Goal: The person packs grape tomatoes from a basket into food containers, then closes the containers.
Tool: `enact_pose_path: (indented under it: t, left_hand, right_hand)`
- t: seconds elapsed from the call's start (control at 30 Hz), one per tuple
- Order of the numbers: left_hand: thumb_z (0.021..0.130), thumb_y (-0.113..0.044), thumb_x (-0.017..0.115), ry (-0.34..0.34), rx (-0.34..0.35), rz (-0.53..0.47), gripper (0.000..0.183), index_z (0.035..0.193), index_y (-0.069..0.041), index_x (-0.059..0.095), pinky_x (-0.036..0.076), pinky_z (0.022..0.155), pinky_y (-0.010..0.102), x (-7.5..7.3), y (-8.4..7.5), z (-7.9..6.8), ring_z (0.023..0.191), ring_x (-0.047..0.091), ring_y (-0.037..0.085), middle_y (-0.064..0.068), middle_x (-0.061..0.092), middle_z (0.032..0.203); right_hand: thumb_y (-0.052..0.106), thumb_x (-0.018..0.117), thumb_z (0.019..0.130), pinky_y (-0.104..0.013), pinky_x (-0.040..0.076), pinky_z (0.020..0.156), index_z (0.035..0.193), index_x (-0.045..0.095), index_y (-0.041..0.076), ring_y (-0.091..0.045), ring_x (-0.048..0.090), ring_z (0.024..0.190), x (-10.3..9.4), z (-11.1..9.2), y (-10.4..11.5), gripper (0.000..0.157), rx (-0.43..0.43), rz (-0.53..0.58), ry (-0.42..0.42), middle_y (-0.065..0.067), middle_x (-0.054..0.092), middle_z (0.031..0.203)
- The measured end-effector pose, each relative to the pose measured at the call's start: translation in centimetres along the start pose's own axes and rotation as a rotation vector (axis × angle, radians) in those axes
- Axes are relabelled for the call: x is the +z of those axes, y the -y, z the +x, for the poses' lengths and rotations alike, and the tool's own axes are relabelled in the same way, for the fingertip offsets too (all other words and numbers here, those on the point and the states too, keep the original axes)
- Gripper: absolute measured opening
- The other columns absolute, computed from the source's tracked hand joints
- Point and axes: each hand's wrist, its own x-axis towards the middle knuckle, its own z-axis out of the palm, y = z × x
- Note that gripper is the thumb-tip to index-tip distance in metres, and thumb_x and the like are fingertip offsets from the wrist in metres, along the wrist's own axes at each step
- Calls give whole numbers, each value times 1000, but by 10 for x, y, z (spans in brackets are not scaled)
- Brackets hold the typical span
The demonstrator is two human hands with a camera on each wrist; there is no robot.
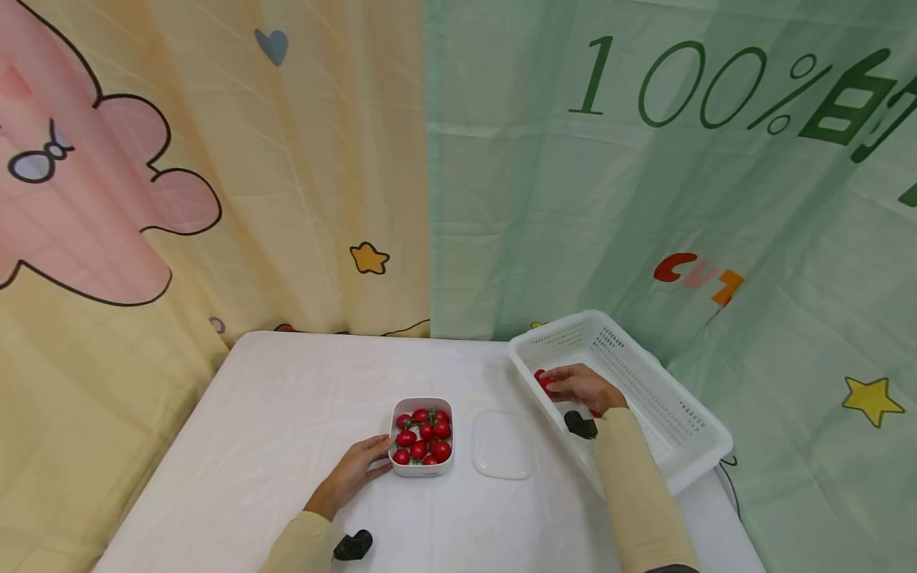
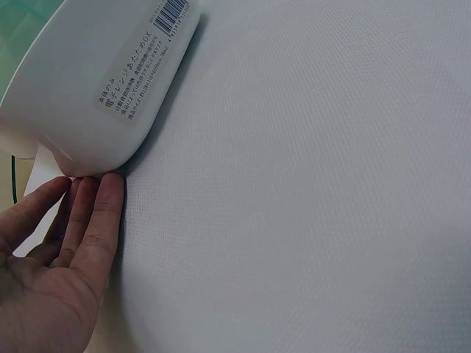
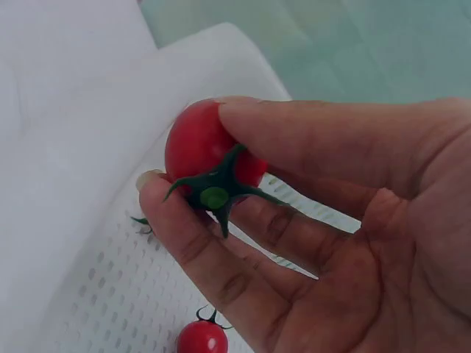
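My right hand (image 1: pixel 583 387) is over the left side of a white perforated basket (image 1: pixel 691 410). Between its thumb and fingers it pinches a red cherry tomato (image 3: pixel 195 143) with a green star-shaped stem. Below, another cherry tomato (image 3: pixel 202 340) lies on the basket floor, and a bit of green stem shows behind a fingertip. A small white container (image 1: pixel 421 471) with several cherry tomatoes (image 1: pixel 419 450) in it stands on the table. Fingertips of my left hand (image 1: pixel 357 471) touch its left side near the base; the fingers are fairly straight.
A clear flat lid (image 1: pixel 503 446) lies between the container and the basket on the white-covered table (image 1: pixel 286 398). Curtains (image 1: pixel 501 239) hang behind the table and to its sides. A dark cable (image 1: pixel 731 485) runs down by the basket's right corner.
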Motion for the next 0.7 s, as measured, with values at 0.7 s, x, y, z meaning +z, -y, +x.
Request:
enact_pose_path:
  t: [0.7]
  left_hand:
    - [100, -31, 52, -16, 4, 4, 58, 137, 13, 40, 46, 101, 47, 2, 1, -1, 114, 53, 29, 24, 51, 131]
  right_hand:
    - [9, 65, 91, -42, 54, 90, 117, 59, -11, -35, 67, 96, 22, -19, 22, 33, -114, -28, -109, -14, 68, 103]
